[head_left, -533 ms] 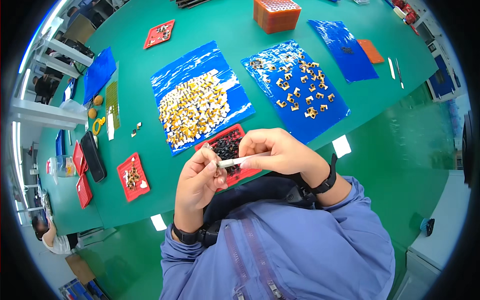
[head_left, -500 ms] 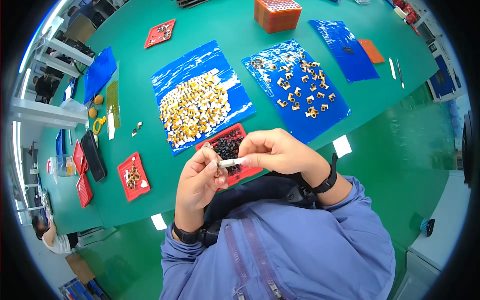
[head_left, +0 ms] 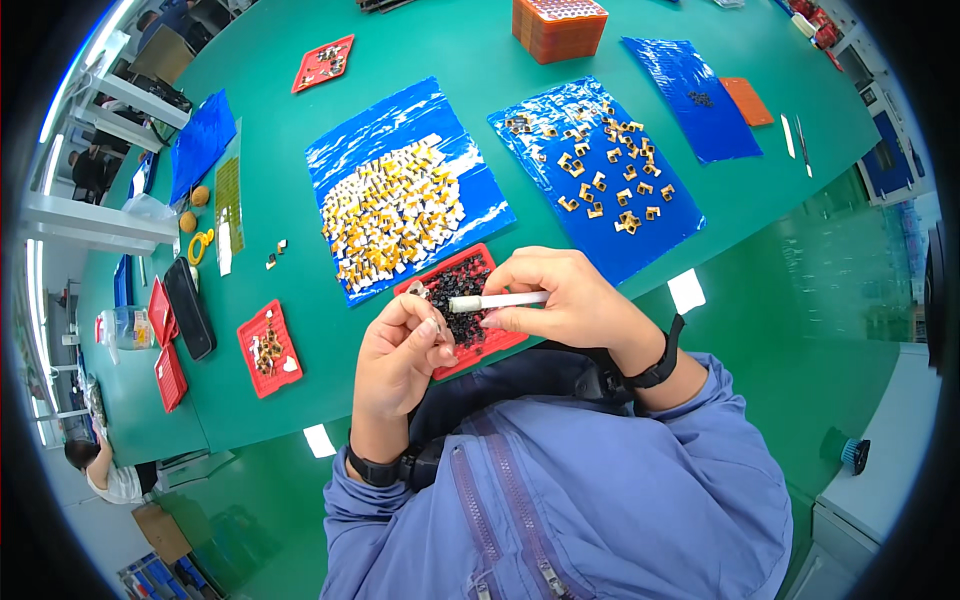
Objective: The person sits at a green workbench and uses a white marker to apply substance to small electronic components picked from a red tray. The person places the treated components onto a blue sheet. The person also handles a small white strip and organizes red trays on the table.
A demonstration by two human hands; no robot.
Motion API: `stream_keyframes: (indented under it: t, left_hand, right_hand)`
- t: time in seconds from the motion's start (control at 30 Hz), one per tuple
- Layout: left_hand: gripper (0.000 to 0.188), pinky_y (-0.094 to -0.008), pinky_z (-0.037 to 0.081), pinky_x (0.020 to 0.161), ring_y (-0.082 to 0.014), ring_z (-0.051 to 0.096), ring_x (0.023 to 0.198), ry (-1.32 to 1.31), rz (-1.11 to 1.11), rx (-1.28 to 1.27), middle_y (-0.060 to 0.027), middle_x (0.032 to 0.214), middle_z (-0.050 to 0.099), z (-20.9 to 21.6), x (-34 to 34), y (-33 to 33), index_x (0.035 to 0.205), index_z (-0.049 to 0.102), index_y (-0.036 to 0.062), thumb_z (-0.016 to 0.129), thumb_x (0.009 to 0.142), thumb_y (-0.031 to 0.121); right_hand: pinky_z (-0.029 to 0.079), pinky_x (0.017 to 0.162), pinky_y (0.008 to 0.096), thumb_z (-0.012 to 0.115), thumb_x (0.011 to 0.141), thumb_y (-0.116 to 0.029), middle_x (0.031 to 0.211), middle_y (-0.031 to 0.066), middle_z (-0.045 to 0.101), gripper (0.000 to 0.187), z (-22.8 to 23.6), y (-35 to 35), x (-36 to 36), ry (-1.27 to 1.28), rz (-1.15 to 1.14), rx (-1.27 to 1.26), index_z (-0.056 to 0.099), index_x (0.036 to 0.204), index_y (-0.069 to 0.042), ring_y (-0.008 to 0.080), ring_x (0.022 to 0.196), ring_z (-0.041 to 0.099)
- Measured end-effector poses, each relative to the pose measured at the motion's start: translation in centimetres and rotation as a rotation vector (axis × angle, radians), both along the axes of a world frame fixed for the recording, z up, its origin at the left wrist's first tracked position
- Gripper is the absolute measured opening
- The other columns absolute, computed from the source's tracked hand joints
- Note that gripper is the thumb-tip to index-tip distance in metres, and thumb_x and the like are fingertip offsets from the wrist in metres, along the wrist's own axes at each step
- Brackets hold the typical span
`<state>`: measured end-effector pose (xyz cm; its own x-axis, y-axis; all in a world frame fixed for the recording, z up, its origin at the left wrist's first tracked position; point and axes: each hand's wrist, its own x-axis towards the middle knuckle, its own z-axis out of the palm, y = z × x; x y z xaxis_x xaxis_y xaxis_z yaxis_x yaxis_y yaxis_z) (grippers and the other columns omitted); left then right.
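My right hand [head_left: 570,302] is closed around a white pen-shaped tool [head_left: 500,300], whose blunt end points left. Facing it, my left hand [head_left: 402,362] is closed, thumb and fingers pinched at a small pale part too tiny to make out. A gap separates the tool's end from my left fingertips. Both hands are over a red tray [head_left: 487,256] full of small black pieces [head_left: 462,284], partly hidden by them. Just beyond lies a blue sheet [head_left: 405,112] covered with many small white and amber parts [head_left: 392,215].
Another blue sheet [head_left: 640,245] at right carries scattered gold-brown parts [head_left: 630,172]. An orange tray stack [head_left: 558,42] stands at the back. To the left are a small red tray [head_left: 285,370], a black case [head_left: 188,308] and yellow scissors [head_left: 201,246]. Tweezers [head_left: 803,147] lie far right.
My right hand has drawn the white tool back from my left fingertips, where its end was before, and turned it slightly. My left hand stays nearly in place, still pinched.
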<state>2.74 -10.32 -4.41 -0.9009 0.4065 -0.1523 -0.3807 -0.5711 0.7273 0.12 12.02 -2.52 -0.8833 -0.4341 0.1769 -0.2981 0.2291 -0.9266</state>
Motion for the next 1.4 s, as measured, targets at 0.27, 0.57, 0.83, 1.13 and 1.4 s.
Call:
stream_keyframes:
  t: [0.27,0.57,0.83,1.13,1.4]
  left_hand:
    - [0.013,-0.0260,0.055,0.076,-0.0147,0.065,0.087,0.293,0.120,-0.383,-0.0086,0.091,0.061,0.7,1.0,1.7,0.102,0.051,-0.0015,0.055,0.089,-0.004]
    - [0.019,-0.0264,0.049,0.080,-0.0148,0.062,0.092,0.540,0.333,-0.870,-0.0106,0.101,0.064,2.3,0.6,-1.7,0.102,0.060,-0.0035,0.062,0.083,-0.006]
    - [0.011,-0.0307,0.047,0.079,-0.0220,0.061,0.085,0.555,0.683,-1.801,-0.0105,0.088,0.063,3.9,-1.2,-15.6,0.088,0.065,0.0007,0.067,0.080,0.008]
    - [0.016,-0.0329,0.048,0.071,-0.0236,0.059,0.078,0.450,0.409,-1.831,-0.0123,0.081,0.057,1.7,-3.1,-18.8,0.084,0.065,0.0016,0.071,0.077,0.014]
    - [0.015,-0.0331,0.047,0.066,-0.0212,0.058,0.073,0.360,0.425,-1.748,-0.0107,0.078,0.054,-0.6,-3.8,-19.6,0.080,0.063,0.0003,0.071,0.078,0.013]
  right_hand:
    - [0.045,0.056,0.0296,0.070,0.075,-0.005,0.072,0.0067,0.061,0.017,-0.5,-2.1,1.2,0.153,-0.059,-0.131,0.069,0.092,-0.005,0.0181,0.063,0.058]
    - [0.046,0.049,0.0333,0.068,0.072,-0.007,0.069,0.0052,0.055,0.013,-1.2,4.2,-0.2,0.622,-0.546,0.411,0.065,0.085,-0.010,0.0226,0.058,0.058]
    - [0.049,0.056,0.0334,0.070,0.069,0.000,0.074,0.0079,0.060,0.017,-3.2,7.2,0.4,0.587,-0.617,0.619,0.067,0.085,-0.006,0.0249,0.064,0.060]
    - [0.046,0.057,0.0324,0.067,0.074,0.004,0.075,0.0099,0.062,0.014,-2.9,7.3,0.6,0.419,-0.610,0.490,0.065,0.087,-0.002,0.0243,0.063,0.058]
    - [0.045,0.056,0.0310,0.068,0.073,0.004,0.073,0.0085,0.062,0.013,-1.6,5.7,1.0,0.432,-0.611,0.351,0.063,0.082,-0.003,0.0221,0.059,0.056]
